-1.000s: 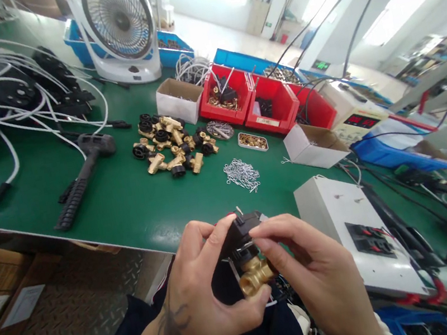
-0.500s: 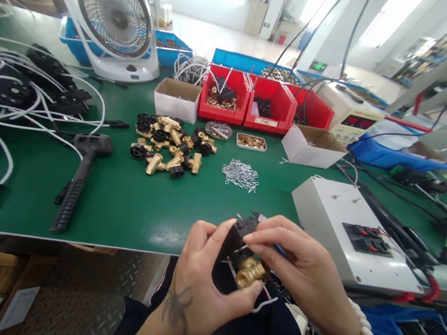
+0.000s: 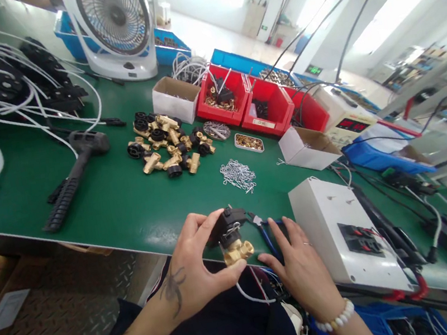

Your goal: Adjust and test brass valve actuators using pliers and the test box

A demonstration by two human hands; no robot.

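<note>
Brass valve [image 3: 238, 252] pinched in left hand [image 3: 194, 265], right hand [image 3: 304, 265] spread at pliers [image 3: 269, 240], white box [image 3: 322, 231] alongside

On the tabletop [image 3: 136, 207], a hammer [image 3: 71, 180] lies left of the fittings [image 3: 171, 161], a fan [image 3: 117, 20] far behind them; bins [image 3: 263, 123] stand behind the clips [image 3: 238, 175]; near, pliers [image 3: 263, 230] are between the held valve [image 3: 231, 238] and a control box [image 3: 330, 230] at right

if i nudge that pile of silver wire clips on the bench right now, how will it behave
The wire clips would probably scatter, since they lie in a loose pile. Their bent, overlapping shapes may snag on each other. Each looks thin, so likely light.
</note>
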